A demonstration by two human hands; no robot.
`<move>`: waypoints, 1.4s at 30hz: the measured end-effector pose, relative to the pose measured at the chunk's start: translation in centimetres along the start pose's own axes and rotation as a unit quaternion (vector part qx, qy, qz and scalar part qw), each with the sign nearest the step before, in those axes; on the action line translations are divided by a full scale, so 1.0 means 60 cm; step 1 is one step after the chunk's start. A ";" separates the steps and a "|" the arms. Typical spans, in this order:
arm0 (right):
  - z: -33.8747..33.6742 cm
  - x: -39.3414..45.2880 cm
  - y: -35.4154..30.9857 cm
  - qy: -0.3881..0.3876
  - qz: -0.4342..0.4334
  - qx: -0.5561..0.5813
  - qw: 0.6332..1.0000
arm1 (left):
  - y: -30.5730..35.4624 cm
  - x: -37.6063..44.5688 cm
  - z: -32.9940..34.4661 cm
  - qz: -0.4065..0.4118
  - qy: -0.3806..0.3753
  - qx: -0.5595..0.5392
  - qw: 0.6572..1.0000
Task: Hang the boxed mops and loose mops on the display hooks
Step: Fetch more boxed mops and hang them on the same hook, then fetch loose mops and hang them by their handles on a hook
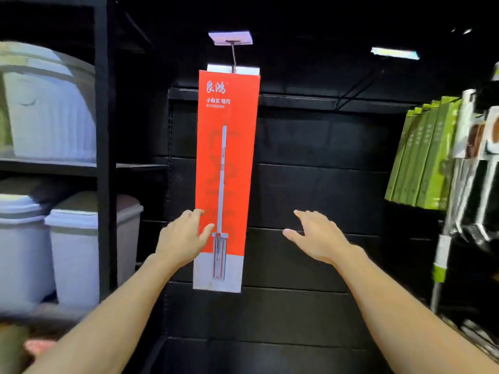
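Dim, dark surroundings; edges blurred, bowed (wide-angle); centre sharp, bright.

The single head-worn view faces straight at the black display wall (324, 190), close enough that the hanging red mop box (226, 168) fills the centre from top to near bottom, with storage bins (81, 252) left of the box and green boxes (426, 157) right of it.
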State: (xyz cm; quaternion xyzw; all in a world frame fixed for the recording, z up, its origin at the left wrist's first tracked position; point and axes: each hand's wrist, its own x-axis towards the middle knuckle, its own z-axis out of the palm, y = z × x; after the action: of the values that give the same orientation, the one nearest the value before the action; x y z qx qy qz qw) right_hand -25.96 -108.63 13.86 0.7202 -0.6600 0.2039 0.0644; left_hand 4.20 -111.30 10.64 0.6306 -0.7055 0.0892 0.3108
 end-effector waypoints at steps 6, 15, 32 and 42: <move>0.003 -0.227 0.146 -0.095 0.035 -0.144 0.984 | 0.193 -0.170 0.046 0.191 -0.164 0.131 0.959; -0.012 -0.552 0.384 -0.200 0.191 -0.183 0.943 | 0.525 -0.342 0.206 0.397 -0.275 0.144 0.864; -0.217 -1.036 0.897 -0.216 0.578 -0.185 0.765 | 1.305 -0.573 0.452 0.665 -0.269 0.026 0.696; -0.310 -1.190 1.111 -0.189 0.678 -0.176 0.688 | 1.665 -0.686 0.517 0.742 -0.268 -0.021 0.614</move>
State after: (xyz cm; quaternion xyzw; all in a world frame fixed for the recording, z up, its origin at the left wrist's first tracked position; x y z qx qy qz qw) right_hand -98.20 -43.94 -8.06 0.0749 -0.9906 -0.0679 -0.0918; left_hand -99.89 -74.17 -9.98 -0.1189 -0.9863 0.1018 -0.0513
